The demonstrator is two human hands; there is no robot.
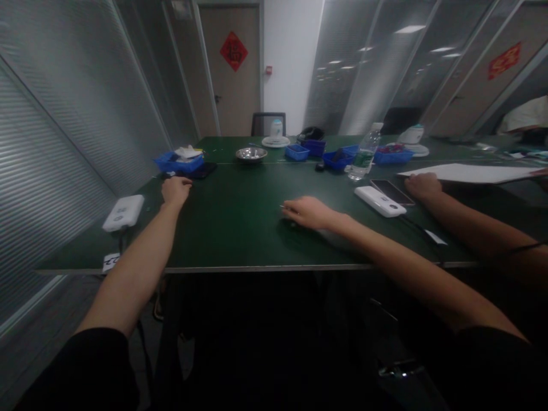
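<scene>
Fingers [294, 209] of the right hand [309, 212] curl over a small dark object [291, 223] mid-counter [240, 240]; whether they grip it, I cannot tell. The left hand [175, 189] rests clenched, holding nothing visible, near a blue bin [177, 163].

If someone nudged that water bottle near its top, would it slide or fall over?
Probably tip: the bottle is tall and narrow on a small base. It looks like thin clear plastic, so likely light and squashy when gripped. On its side it would likely roll on the flat table.
</scene>
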